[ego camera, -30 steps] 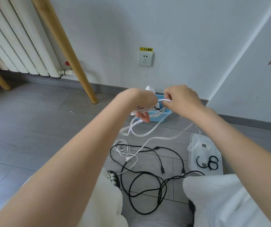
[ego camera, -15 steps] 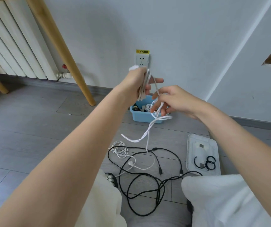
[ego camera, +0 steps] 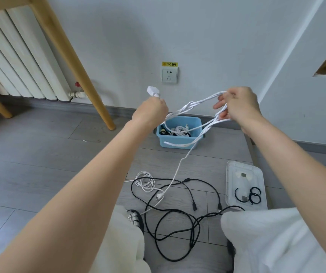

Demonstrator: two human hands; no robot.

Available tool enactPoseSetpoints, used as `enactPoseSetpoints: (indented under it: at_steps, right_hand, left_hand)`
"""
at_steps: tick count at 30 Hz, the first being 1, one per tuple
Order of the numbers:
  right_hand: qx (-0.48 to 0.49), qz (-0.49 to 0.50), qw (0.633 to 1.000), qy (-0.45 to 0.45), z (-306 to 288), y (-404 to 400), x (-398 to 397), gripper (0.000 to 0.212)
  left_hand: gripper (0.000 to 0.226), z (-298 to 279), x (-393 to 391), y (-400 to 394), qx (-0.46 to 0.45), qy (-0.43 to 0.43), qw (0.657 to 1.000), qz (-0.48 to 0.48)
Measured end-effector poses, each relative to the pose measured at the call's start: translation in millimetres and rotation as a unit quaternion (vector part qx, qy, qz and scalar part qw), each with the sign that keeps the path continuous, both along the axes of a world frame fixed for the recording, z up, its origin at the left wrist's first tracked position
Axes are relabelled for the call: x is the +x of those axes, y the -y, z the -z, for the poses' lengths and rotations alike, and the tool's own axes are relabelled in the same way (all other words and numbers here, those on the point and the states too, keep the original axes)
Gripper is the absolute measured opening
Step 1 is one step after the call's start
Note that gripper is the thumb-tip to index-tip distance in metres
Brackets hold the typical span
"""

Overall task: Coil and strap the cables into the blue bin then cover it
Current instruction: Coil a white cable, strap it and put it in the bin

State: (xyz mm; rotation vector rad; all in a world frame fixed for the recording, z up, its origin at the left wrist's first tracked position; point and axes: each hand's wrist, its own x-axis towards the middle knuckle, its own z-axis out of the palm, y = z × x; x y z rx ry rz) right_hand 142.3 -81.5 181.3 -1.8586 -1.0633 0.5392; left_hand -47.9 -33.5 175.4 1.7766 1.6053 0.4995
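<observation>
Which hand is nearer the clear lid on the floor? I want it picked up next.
Right. The right hand is raised almost above the clear lid; the left hand is raised farther off to the lid's left.

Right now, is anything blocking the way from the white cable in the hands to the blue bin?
Nothing visible blocks it. The white cable is stretched in loops between the left hand and right hand, above the blue bin. The bin is uncovered; its clear lid lies apart on the floor, holding black straps.
</observation>
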Motion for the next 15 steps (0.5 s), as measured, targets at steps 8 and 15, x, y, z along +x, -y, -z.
enactPoseSetpoints:
  at_steps: [8,15]
  right_hand:
    - [0.089,0.112,0.990,-0.012,-10.8,-3.5,20.2,0.025]
    - [-0.193,-0.270,0.941,0.068,-0.9,9.3,-9.6,0.048]
  left_hand:
    - [0.062,13.5,-8.6,-1.3,0.050,-0.132,0.989,-0.036]
    - [0.040,-18.6,10.8,3.4,-0.164,0.247,0.955,0.022]
